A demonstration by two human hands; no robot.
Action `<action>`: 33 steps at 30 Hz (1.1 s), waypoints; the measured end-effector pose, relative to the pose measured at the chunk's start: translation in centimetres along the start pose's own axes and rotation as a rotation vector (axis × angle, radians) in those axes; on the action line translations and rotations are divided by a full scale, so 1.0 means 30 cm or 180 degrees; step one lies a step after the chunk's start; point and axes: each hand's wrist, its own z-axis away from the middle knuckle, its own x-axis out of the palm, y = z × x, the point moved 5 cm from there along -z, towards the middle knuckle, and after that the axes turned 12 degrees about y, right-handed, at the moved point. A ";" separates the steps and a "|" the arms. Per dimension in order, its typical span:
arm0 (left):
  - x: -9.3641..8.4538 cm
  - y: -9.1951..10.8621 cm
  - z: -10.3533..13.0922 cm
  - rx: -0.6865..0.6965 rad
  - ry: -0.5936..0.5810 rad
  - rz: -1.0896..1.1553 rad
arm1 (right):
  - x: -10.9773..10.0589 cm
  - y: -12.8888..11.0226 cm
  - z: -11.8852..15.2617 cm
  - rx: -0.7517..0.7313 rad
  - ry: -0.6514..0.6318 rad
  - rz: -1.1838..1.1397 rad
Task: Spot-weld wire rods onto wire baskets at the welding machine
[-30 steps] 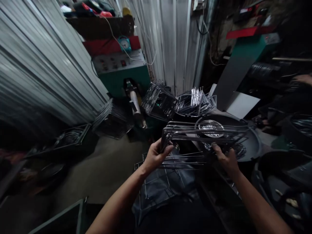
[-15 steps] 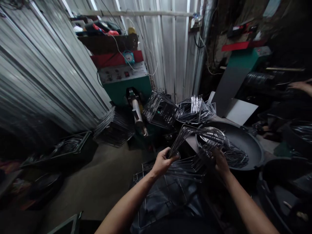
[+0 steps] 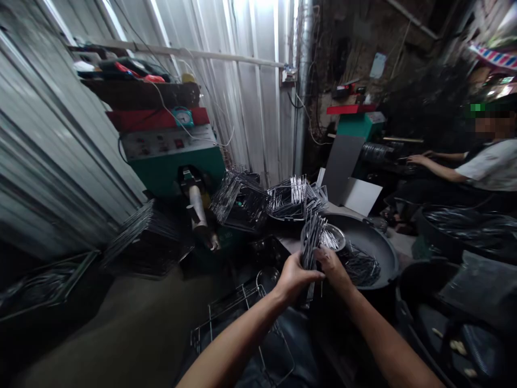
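Note:
A bundle of thin metal wire frames [image 3: 310, 248] stands roughly upright between my two hands, seen edge-on. My left hand [image 3: 295, 279] grips its lower part, thumb across the front. From the right side, my right hand [image 3: 333, 268] closes on the same bundle, its fingers partly hidden. Behind the bundle, a round metal bowl [image 3: 338, 237] of short wires rests in a wide dark pan [image 3: 386, 253], where more dark wires [image 3: 361, 267] lie loose. Below my left forearm, a wire rack [image 3: 210, 318] lies across my lap.
A green machine [image 3: 169, 172] with a protruding arm [image 3: 197, 207] stands ahead. Stacked wire frames [image 3: 242, 199] and a heap of wire frames [image 3: 297, 199] lie beside it. Dark tubs [image 3: 407, 291] are at right, where a co-worker [image 3: 490, 167] sits near another machine [image 3: 355, 126].
My hands have come together, and the wires that were spread between them are now one upright bundle. The view has swung right, bringing the co-worker into sight.

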 end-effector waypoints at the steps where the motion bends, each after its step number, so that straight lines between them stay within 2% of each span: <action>1: 0.009 0.004 0.012 -0.0047 -0.0138 0.0074 | 0.010 -0.023 -0.005 0.0075 -0.0047 -0.0009; 3: 0.022 0.012 0.043 -0.0186 -0.0431 0.0382 | 0.012 -0.049 -0.002 0.0212 -0.0101 -0.0089; 5: 0.025 0.012 0.073 -0.0343 -0.0552 0.0605 | -0.010 -0.048 0.014 0.0297 -0.0056 -0.0076; 7: 0.023 -0.003 0.096 -0.0538 -0.0439 0.0621 | -0.044 -0.031 0.032 0.0310 -0.0003 0.0029; 10: 0.022 -0.038 0.113 -0.0829 -0.0158 0.0703 | -0.087 -0.002 0.040 0.0051 0.0012 0.0309; 13: 0.020 -0.065 0.118 -0.0960 0.0047 0.0823 | -0.095 0.019 0.038 -0.0123 -0.0093 0.0328; 16: 0.020 -0.074 0.125 -0.0844 -0.0032 0.0565 | -0.052 0.047 0.052 0.0405 -0.0519 -0.0221; 18: 0.024 -0.078 0.133 -0.0745 -0.0220 0.0322 | -0.015 0.071 0.073 0.1075 -0.0755 -0.0626; 22: 0.018 -0.094 0.146 -0.0708 -0.0428 -0.0008 | 0.027 0.111 0.119 0.2273 -0.0818 -0.1482; 25: 0.000 -0.102 0.158 -0.0706 -0.0507 -0.0602 | 0.022 0.122 0.136 0.2494 -0.0779 -0.1803; 28: -0.006 -0.102 0.186 -0.0837 -0.0757 -0.0997 | 0.009 0.121 0.143 0.2508 -0.0757 -0.1832; 30: -0.005 -0.097 0.202 -0.0915 -0.0801 -0.0841 | 0.005 0.114 0.145 0.2465 -0.0837 -0.1767; 33: -0.016 -0.092 0.202 -0.0823 -0.0548 -0.0356 | 0.004 0.104 0.147 0.2269 -0.0919 -0.1667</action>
